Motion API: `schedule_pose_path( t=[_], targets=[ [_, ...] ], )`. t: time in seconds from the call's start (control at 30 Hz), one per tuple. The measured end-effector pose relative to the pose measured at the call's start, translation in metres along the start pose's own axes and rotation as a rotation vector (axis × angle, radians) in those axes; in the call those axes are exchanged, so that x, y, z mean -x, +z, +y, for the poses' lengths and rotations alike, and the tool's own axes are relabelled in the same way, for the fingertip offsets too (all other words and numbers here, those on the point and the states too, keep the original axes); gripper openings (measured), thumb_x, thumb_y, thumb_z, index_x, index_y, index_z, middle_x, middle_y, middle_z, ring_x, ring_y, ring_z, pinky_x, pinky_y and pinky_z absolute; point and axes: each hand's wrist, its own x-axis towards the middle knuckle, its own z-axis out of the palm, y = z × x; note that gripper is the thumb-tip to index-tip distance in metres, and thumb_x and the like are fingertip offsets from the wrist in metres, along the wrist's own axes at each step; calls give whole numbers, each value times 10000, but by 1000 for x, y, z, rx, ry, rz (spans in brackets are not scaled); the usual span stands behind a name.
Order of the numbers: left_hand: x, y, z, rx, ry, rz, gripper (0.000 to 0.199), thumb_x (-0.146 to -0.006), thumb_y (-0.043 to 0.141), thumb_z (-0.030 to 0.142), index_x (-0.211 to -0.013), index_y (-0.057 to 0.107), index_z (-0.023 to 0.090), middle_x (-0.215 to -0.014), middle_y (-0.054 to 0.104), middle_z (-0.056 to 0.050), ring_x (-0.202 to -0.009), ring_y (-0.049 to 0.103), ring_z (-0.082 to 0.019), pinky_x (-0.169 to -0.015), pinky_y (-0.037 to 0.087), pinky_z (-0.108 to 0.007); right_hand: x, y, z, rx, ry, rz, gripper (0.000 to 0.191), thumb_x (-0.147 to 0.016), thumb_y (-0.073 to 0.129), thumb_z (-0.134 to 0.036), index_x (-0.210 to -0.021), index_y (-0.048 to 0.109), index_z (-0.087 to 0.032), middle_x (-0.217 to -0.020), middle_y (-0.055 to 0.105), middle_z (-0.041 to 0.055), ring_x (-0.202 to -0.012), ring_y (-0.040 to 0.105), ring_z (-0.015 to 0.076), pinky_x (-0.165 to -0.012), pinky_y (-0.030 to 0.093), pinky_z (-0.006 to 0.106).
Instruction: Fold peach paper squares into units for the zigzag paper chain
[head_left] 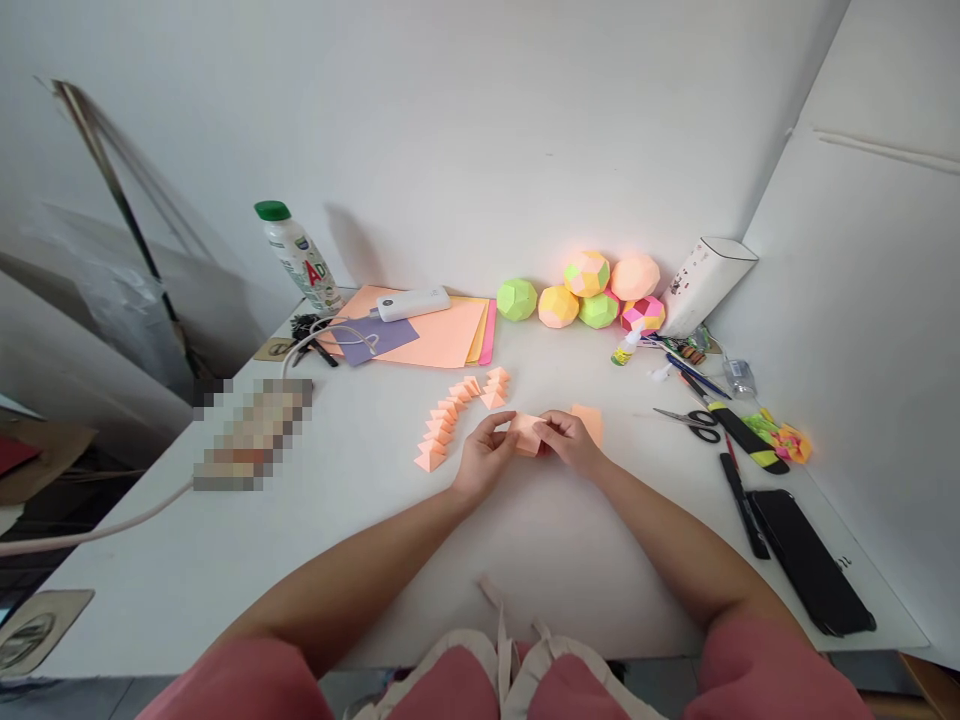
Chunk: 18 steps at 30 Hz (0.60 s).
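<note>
A small peach paper square is held up just above the white table between both hands. My left hand pinches its left edge with thumb and fingers. On the opposite side my right hand grips the right edge, thumb on the near face. Behind the right hand lies another peach sheet, partly hidden by it. Left of my hands, a curved row of folded peach paper pieces rests on the table. A shorter row of the same folded pieces sits just beyond.
Several folded paper balls are grouped against the wall. Coloured sheets lie under a white power bank, near a bottle. To the right are scissors, a utility knife, a glue bottle and a black phone.
</note>
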Motion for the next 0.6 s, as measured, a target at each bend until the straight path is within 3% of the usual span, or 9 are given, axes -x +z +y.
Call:
schedule_pose_path(
  t=[0.23,0.6],
  targets=[
    [-1,0,-3,-15,-24,16,459,-737,624,408,-1115,515,171,-762,685,-51,-699,637,-179,-603,463,-267,-1,-1,3,-7,1,0,270,-772,557,-436,-722,559,-170,-632,511,-15,-572,499,119,-533,407,249],
    [-1,1,-3,-8,-36,15,478,-717,640,415,-1106,518,166,-772,690,-57,-709,644,-187,-635,476,-287,-1,-1,5,-49,20,-17,257,-750,584,-428,-701,549,-178,-604,532,-21,-545,530,123,-522,434,258]
  ],
)
